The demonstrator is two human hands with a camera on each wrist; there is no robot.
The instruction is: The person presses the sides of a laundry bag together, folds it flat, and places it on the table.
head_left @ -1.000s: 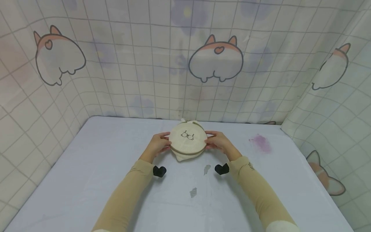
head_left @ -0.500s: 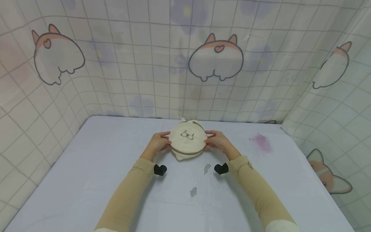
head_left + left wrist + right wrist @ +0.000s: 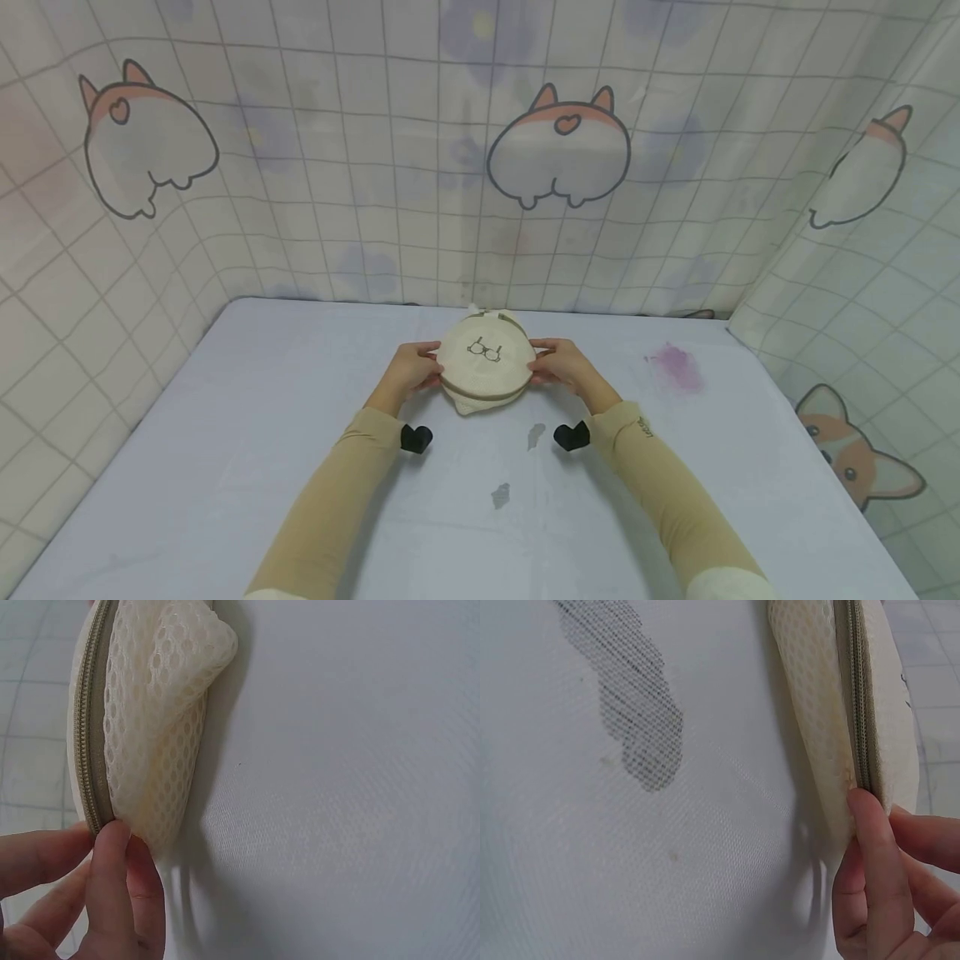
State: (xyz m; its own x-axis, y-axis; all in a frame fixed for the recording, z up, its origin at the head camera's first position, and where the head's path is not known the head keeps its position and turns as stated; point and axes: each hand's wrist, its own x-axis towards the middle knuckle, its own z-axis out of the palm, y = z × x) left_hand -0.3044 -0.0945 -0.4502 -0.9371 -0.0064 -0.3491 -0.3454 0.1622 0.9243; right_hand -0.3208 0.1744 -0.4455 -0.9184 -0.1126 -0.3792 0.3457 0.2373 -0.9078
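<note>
A round, cream mesh laundry bag point(image 3: 487, 373) lies at the back of the table, with a small line drawing on its flat top. My left hand point(image 3: 407, 372) pinches its left edge between thumb and fingers. On the opposite edge, my right hand point(image 3: 567, 367) holds it the same way. A beige zipper point(image 3: 88, 727) runs around the rim, its teeth closed where the left wrist view shows them. Below the zipper, the honeycomb mesh side point(image 3: 150, 697) sags and folds over. The right thumb presses by the zipper tape point(image 3: 861, 712). The bag's far side is mostly hidden.
The table has a white cover point(image 3: 300, 400) with grey patches point(image 3: 500, 497) in front of the bag and a pink stain point(image 3: 677, 367) to the right. A grid-patterned curtain point(image 3: 420, 233) with cartoon corgis stands close behind and along both sides.
The head view has tilted very slightly, so more of the corgi at the right shows. Both hands and the bag keep their places.
</note>
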